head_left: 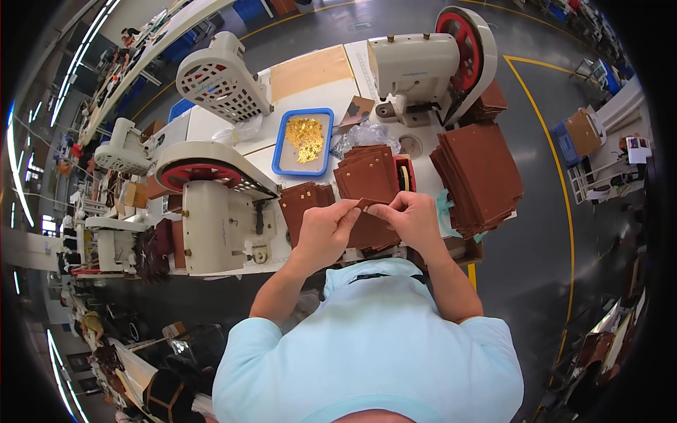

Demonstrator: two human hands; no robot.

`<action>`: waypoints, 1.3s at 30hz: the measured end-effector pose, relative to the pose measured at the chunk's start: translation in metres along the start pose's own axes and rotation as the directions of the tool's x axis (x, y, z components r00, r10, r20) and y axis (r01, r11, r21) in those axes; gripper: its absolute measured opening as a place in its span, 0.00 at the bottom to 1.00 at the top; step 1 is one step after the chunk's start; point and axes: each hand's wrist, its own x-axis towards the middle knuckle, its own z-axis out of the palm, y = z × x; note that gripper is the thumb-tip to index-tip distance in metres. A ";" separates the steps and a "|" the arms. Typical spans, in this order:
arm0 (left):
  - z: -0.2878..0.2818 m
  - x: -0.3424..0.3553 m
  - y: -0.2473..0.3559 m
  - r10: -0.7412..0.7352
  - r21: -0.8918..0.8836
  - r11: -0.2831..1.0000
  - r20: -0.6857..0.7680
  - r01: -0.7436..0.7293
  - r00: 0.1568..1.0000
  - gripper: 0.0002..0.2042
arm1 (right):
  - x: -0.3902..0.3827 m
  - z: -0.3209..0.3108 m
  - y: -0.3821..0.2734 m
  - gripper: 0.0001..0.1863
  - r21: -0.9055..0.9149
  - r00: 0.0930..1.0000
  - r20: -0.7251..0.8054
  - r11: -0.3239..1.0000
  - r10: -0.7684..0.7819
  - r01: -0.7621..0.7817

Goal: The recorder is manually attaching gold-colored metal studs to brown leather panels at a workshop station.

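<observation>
Both hands pinch a brown leather piece by its upper edge, close in front of me. My left hand grips it with thumb and fingers at the left, and my right hand grips it just to the right. Directly beyond the hands lies a stack of brown leather pieces, its top piece bearing small gold-coloured fittings. Another leather stack, also with gold-coloured fittings, sits beside my left hand. Whether the held piece carries a fitting is too small to tell.
A blue-rimmed tray holds many small gold-coloured parts. Press machines with wheels stand at left and far right. A tall leather stack rests at the right table edge. Crumpled clear plastic lies behind the middle stack.
</observation>
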 end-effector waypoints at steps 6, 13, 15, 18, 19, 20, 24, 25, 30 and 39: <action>-0.013 -0.007 -0.019 -0.165 -0.384 0.914 -0.068 0.127 0.984 0.09 | 0.022 -0.007 0.078 0.18 0.205 0.938 -0.347 0.976 0.006 0.070; -0.006 -0.010 -0.043 -0.417 -0.829 0.530 -0.072 0.178 0.906 0.10 | 0.011 -0.036 0.103 0.18 0.628 0.989 0.099 0.763 0.113 -0.150; -0.007 -0.012 -0.058 -0.389 -0.770 0.597 -0.029 0.228 0.921 0.10 | 0.008 -0.035 0.111 0.17 0.638 0.984 0.091 0.750 0.153 -0.175; -0.017 -0.008 -0.056 -0.374 -0.398 0.853 -0.013 0.338 0.927 0.08 | 0.009 -0.033 0.105 0.16 0.683 0.993 -0.076 0.730 0.086 -0.012; -0.018 -0.010 -0.052 -0.369 -0.362 0.872 -0.039 0.331 0.929 0.07 | 0.008 -0.032 0.094 0.16 0.686 0.992 -0.109 0.727 0.068 0.025; -0.021 -0.012 -0.056 -0.375 -0.266 0.893 0.004 0.362 0.927 0.07 | 0.014 -0.029 0.099 0.16 0.683 0.989 -0.134 0.729 0.070 0.041; -0.019 -0.021 -0.067 -0.367 -0.209 0.873 0.315 0.441 0.875 0.09 | 0.024 -0.017 0.079 0.13 0.713 0.979 -0.202 0.686 0.003 0.145; -0.014 -0.014 -0.060 -0.342 -0.207 0.880 0.349 0.427 0.872 0.09 | 0.023 -0.014 0.071 0.10 0.691 0.984 -0.177 0.710 -0.022 0.140; 0.026 0.000 -0.034 -0.204 -0.343 0.892 0.277 0.295 0.939 0.09 | 0.014 0.012 0.060 0.11 0.452 0.964 0.010 0.861 -0.266 0.233; 0.007 -0.013 -0.073 -0.230 -0.383 0.904 -0.058 0.191 0.972 0.09 | 0.034 0.019 0.191 0.20 -0.167 0.929 -0.364 0.977 0.063 -0.132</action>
